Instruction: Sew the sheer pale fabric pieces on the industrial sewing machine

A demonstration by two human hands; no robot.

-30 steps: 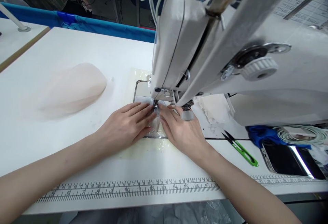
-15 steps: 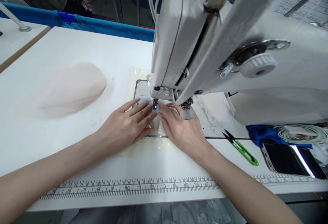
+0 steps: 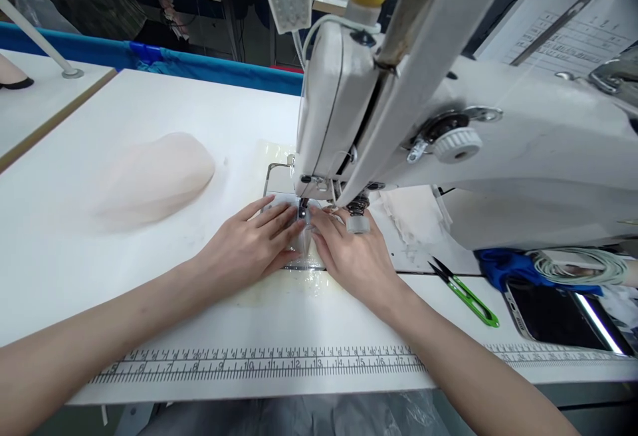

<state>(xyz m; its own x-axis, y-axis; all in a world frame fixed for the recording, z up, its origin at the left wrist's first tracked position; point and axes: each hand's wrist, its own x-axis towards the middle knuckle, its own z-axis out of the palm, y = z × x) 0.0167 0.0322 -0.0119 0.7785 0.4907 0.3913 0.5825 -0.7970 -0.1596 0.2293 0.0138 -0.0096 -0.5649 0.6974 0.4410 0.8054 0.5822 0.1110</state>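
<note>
My left hand [image 3: 254,240] lies flat with its fingers stretched out, the tips just left of the presser foot [image 3: 302,208] of a white sewing machine [image 3: 326,110]. To the right of the foot, my right hand [image 3: 351,250] rests with fingers extended toward it; part of that hand is behind the machine's knob and spring. Between and under the fingers shows a thin see-through material [image 3: 305,250] on the machine bed, its edges hard to make out. A sheer pale-pink fabric piece [image 3: 164,173] lies on the table to the left.
Green thread snips [image 3: 468,296] lie right of my right forearm, near a phone [image 3: 561,313] and a coiled pale cord [image 3: 581,268]. Folded pale fabric [image 3: 416,213] sits under the machine arm. A printed ruler [image 3: 264,363] runs along the front table edge.
The head view has tilted up a little, bringing more of the back tables and machine top into sight. Both hands keep nearly the same place beside the presser foot.
</note>
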